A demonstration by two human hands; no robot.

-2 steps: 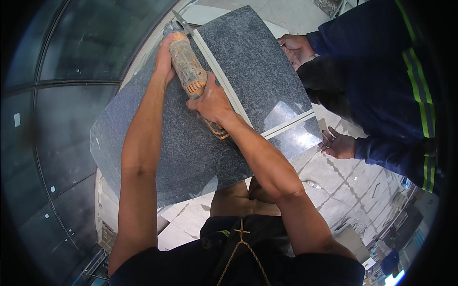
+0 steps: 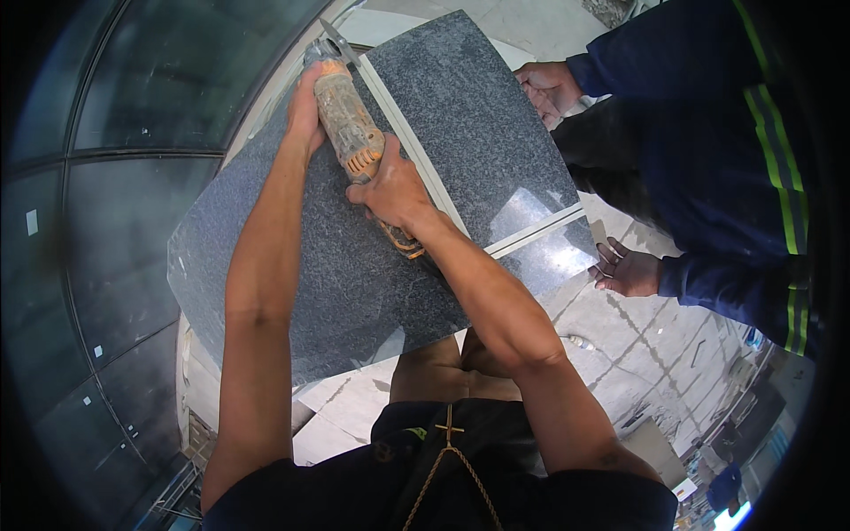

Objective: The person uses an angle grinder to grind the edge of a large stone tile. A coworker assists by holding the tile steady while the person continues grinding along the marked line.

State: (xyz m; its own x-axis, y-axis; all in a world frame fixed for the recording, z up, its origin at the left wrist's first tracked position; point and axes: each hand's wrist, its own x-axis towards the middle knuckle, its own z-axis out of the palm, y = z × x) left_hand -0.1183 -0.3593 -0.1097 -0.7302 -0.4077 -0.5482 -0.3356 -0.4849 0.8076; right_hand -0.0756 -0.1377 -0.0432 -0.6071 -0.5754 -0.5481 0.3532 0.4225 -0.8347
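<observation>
A dusty orange-and-grey angle grinder (image 2: pixel 347 111) lies lengthwise over a dark grey speckled stone slab (image 2: pixel 460 115). My left hand (image 2: pixel 305 115) is closed round its front end, close behind the head. My right hand (image 2: pixel 394 190) grips the rear part of the body, fingers wrapped round it. At the far end, the thin cutting disc (image 2: pixel 341 44) stands on edge at the top of a pale strip (image 2: pixel 403 133) running along the slab. Whether the disc touches the stone or spins, I cannot tell. A second pale strip (image 2: pixel 536 230) meets the first near the right side.
On the right, another person in a dark blue jacket (image 2: pixel 708 133) has one hand (image 2: pixel 551 91) at the slab's upper right edge and the other (image 2: pixel 629 268) by its lower right corner. Dark glass panels (image 2: pixel 150 97) stand along the left. Pale floor tiles (image 2: pixel 620 327) show below.
The other person's upper hand and sleeve have shifted very slightly to the left. My hands and the angle grinder show no visible movement.
</observation>
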